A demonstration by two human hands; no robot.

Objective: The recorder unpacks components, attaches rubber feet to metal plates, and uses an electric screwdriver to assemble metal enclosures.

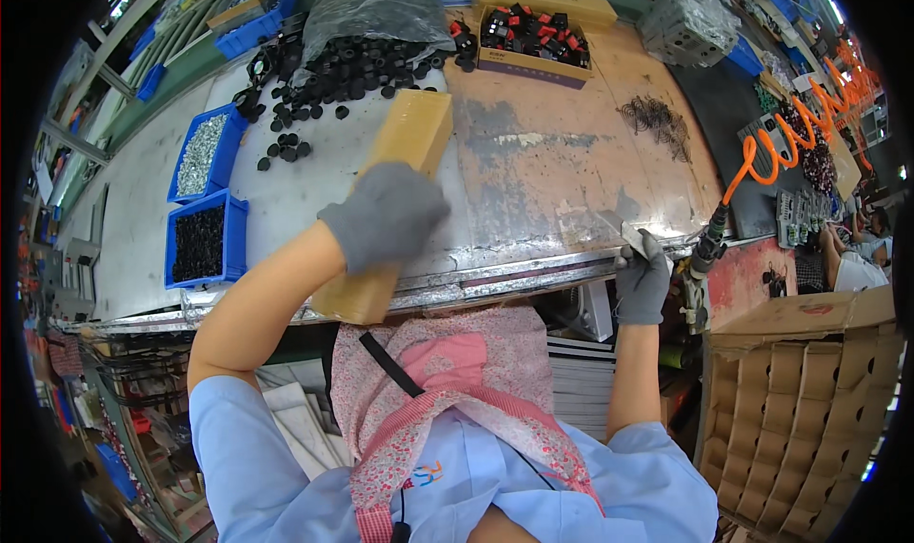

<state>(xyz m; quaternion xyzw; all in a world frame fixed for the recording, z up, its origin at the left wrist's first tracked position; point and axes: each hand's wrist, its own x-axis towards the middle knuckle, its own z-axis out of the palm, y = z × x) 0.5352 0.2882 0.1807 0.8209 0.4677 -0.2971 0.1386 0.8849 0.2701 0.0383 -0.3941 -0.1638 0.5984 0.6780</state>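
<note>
Nearest you, your floral apron (443, 357) is draping over your lap, and at near right a divided cardboard box (809, 313) is standing beside the counter (543, 196). The long tan carton (409, 129) is lying left of the middle, its near end jutting over the counter's near edge and its far end pointing away from you. Your gloved left grip (392, 217) is curling over its middle, but it is blurring, so you cannot tell whether the fingers are pinching it. Your right grip (642, 278) is pinching a flat, blade-like tool (624, 229) just above the near edge, and a driver (703, 250) on an orange coiled hose (762, 162) is hanging just beside it. At left, a blue bin of black pieces (236, 243) and one of silvery pieces (231, 151) are sitting end to end. Farther off, dark springs (657, 124) are tangling at right, black caps (347, 72) are spreading at left, and an open box of red-and-black parts (533, 67) is resting between them.
</note>
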